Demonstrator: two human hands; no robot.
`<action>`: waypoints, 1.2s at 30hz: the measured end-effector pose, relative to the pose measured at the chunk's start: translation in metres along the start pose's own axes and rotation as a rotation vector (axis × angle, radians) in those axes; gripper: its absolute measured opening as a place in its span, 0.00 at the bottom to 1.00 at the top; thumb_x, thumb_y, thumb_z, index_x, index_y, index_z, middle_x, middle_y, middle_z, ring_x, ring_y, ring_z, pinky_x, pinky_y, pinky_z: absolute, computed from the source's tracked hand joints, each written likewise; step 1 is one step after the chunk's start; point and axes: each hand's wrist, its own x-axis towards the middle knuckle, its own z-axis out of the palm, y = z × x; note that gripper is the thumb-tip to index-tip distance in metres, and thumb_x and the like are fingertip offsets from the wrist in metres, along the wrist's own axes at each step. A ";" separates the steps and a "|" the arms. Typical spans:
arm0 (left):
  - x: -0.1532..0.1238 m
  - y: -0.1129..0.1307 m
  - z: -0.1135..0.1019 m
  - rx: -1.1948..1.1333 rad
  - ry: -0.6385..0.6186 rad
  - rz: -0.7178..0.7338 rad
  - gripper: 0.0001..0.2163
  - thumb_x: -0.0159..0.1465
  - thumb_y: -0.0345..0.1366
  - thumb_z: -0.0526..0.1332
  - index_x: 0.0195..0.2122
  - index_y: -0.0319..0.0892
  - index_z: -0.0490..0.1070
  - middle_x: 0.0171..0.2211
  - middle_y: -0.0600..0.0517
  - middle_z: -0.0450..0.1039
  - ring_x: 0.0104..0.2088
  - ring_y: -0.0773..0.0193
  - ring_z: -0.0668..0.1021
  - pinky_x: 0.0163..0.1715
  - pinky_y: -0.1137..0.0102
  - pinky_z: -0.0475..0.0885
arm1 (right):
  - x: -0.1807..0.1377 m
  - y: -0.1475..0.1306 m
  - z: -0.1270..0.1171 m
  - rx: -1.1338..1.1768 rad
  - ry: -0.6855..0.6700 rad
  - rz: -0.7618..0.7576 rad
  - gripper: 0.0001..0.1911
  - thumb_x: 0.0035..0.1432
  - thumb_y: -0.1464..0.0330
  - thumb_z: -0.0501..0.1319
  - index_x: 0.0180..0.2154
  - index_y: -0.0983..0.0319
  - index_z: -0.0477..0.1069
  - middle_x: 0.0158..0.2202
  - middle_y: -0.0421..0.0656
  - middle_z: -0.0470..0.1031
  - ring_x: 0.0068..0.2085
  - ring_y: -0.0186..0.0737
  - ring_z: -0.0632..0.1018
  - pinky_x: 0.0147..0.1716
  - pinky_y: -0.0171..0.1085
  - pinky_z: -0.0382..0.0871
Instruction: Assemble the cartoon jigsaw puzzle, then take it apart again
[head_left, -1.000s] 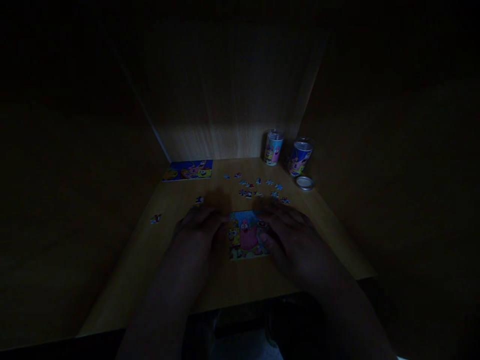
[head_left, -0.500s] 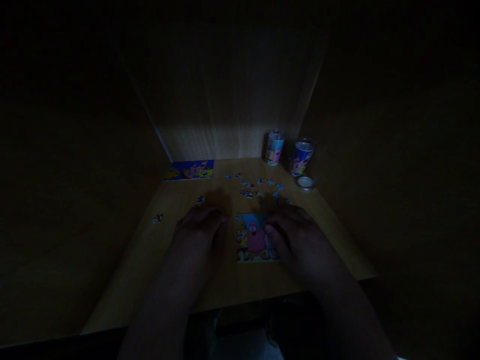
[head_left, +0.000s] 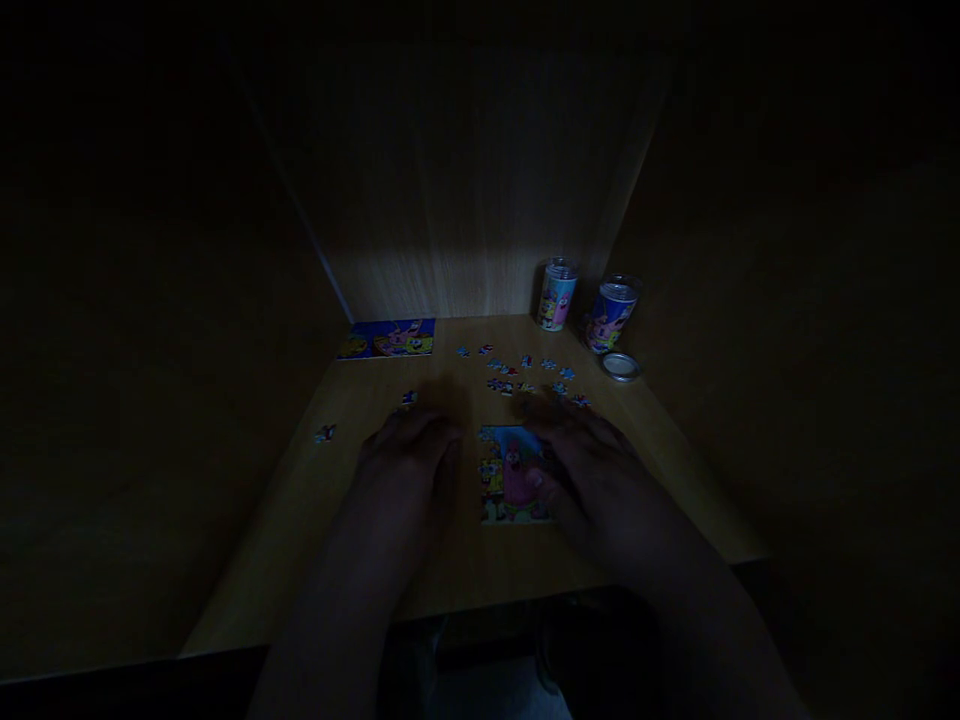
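Observation:
A partly assembled cartoon jigsaw puzzle lies flat near the table's front, with a pink starfish figure and a yellow figure on it. My right hand is over its right side, open, thumb apart above the picture and fingers stretched towards the loose puzzle pieces. Its fingertips are dim and blurred. Left of the puzzle, my left hand rests low over the table, fingers bent and thumb close to the index finger. Its fingertips are lost in shadow, so anything under them is hidden. A single puzzle piece lies just beyond it.
Another puzzle piece lies far left. A blue picture sheet is at the back left. Two printed canisters, one light blue and one dark blue, stand at the back right by a round lid. Wooden panels enclose the table.
My right hand has shifted forward from the puzzle's right edge, its fingers spreading towards the loose pieces. My left hand stays in place. The whole view has slid slightly right.

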 end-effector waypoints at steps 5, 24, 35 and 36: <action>0.000 0.000 0.001 0.005 0.005 0.000 0.12 0.78 0.30 0.58 0.54 0.44 0.81 0.57 0.43 0.82 0.57 0.44 0.81 0.61 0.44 0.78 | 0.005 -0.004 -0.007 0.068 -0.002 -0.039 0.14 0.79 0.59 0.60 0.58 0.55 0.79 0.67 0.47 0.79 0.70 0.54 0.75 0.74 0.59 0.65; -0.001 -0.002 0.000 -0.008 0.025 -0.027 0.12 0.78 0.32 0.58 0.53 0.45 0.82 0.57 0.43 0.82 0.58 0.44 0.82 0.61 0.44 0.79 | 0.007 -0.018 0.008 -0.038 0.104 0.099 0.22 0.80 0.56 0.56 0.66 0.59 0.71 0.70 0.53 0.76 0.74 0.62 0.70 0.75 0.66 0.61; -0.001 -0.001 0.000 -0.023 0.011 0.002 0.12 0.78 0.30 0.59 0.54 0.46 0.82 0.57 0.45 0.83 0.58 0.46 0.81 0.61 0.45 0.77 | 0.008 -0.025 0.008 0.005 -0.031 -0.023 0.29 0.80 0.55 0.58 0.75 0.55 0.64 0.74 0.48 0.72 0.81 0.58 0.60 0.80 0.71 0.47; 0.000 0.000 0.000 -0.026 0.009 0.005 0.13 0.78 0.30 0.58 0.55 0.46 0.82 0.57 0.45 0.83 0.58 0.46 0.81 0.62 0.45 0.77 | 0.008 -0.025 0.007 0.014 -0.034 -0.027 0.28 0.79 0.54 0.58 0.74 0.55 0.65 0.74 0.48 0.72 0.80 0.58 0.61 0.80 0.70 0.48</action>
